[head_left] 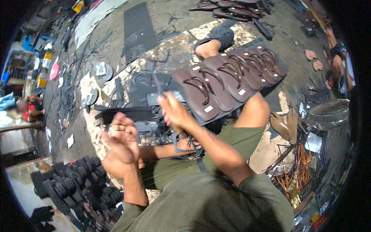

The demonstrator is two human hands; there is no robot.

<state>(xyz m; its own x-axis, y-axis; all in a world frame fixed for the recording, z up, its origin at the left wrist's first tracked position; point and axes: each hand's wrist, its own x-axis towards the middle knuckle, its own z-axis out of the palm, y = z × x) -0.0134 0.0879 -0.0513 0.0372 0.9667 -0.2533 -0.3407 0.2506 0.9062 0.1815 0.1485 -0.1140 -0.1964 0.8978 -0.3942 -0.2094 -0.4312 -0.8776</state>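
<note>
My right hand [172,111] is closed round what looks like a knife [157,79], its long thin blade blurred and pointing away from me. To its left, my left hand [123,141] is raised, palm turned up, fingers loosely bent and apart, holding nothing. Right of the hands, a row of brown flip-flops [230,79] with glossy straps and small white labels lies on a dark sheet, by my bent knee. Black offcuts [145,87] and a flat grey piece [167,98] lie on the floor just beyond the hands.
Dark stacked sole pieces [77,183] fill the lower left. A black sheet [139,29] and a pile of brown sandals [239,8] lie farther off. To the right are brown foot-shaped forms [284,125], strap strips [297,166] and a round fan guard [328,112]. Other people sit at both sides.
</note>
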